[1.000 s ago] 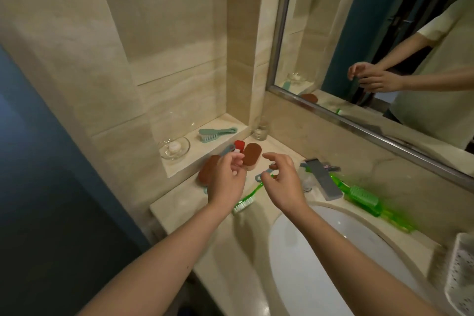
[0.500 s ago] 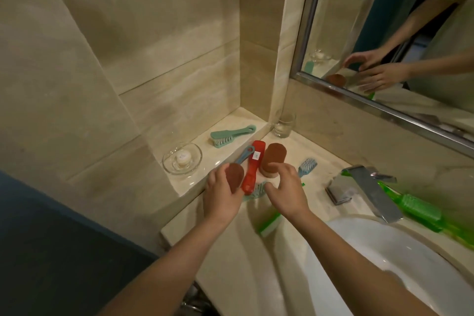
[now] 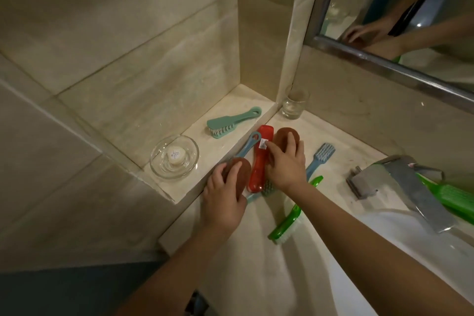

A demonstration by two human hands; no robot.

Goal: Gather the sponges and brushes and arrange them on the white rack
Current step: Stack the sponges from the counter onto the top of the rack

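Corner of desk (image 3: 256, 269), by the ledge (image 3: 220, 147). The left hand (image 3: 225, 195) curls its fingers over the near sponge (image 3: 242, 170), gripping it. The right hand (image 3: 284, 164) clasps the far sponge (image 3: 283, 134), thumb on the red brush (image 3: 256, 164) lying between the two sponges. A blue brush (image 3: 319, 159) and a green brush (image 3: 292, 215) lie beside the right hand. A teal brush (image 3: 230, 123) lies on the ledge.
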